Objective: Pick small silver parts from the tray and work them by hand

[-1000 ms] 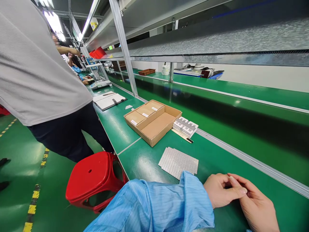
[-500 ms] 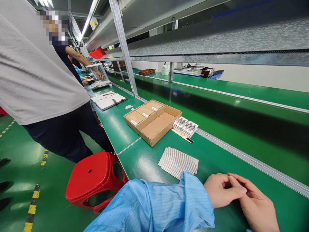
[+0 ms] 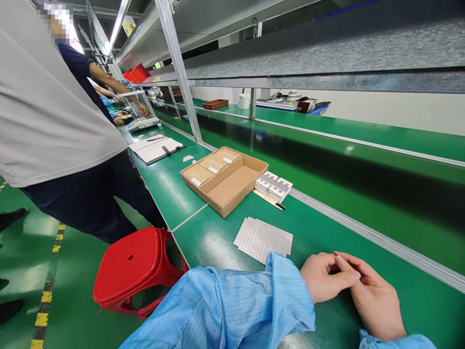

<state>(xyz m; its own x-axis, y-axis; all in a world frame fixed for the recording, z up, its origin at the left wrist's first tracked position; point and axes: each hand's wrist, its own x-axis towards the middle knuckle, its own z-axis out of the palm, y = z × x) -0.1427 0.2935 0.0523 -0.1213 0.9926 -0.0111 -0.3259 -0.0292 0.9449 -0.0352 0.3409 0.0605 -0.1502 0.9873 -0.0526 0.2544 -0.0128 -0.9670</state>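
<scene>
As hands (image 3: 345, 286) meet, label sheet (image 3: 263, 239) angled away rightward

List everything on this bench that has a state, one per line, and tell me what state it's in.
Left hand: resting on the bench, fingers curled, nothing visible in it.
Right hand: fingertips meeting the left hand.
Cardboard tray: open, three small boxes at one end.
Small boxes: closed, labelled.
Grid sheets: flat, stacked.
Label stack: squared up.
Notebook: open.
Red stool: upright, unoccupied.

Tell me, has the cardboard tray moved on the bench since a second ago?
No. The cardboard tray lies just as before beside the label stack; only the camera shifted.
</scene>
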